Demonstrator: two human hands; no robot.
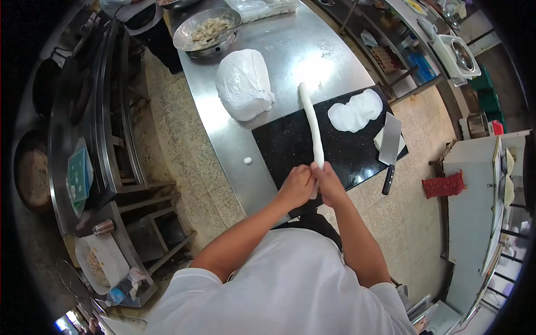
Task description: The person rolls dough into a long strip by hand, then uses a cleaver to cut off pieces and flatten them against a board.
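Head view: a long, smooth white dough rope [311, 123] is laid across a black, speckled rectangular board [279, 142], its far end extended onto the stainless-steel table [273, 42]. Its near end is enclosed by the left hand [298, 183] and the right hand [330, 184], held side by side with fingers curled; the fingertips are hidden, so the firmness of the grip cannot be told. Shaping of the rope is judged well advanced; no cuts are seen in it. Thin, overlapping white rounds [355, 111] are set at the board's right, near an unheld black-handled steel cleaver [390, 138]. A large, plastic-wrapped white mass [243, 84], presumably dough, appears undivided.
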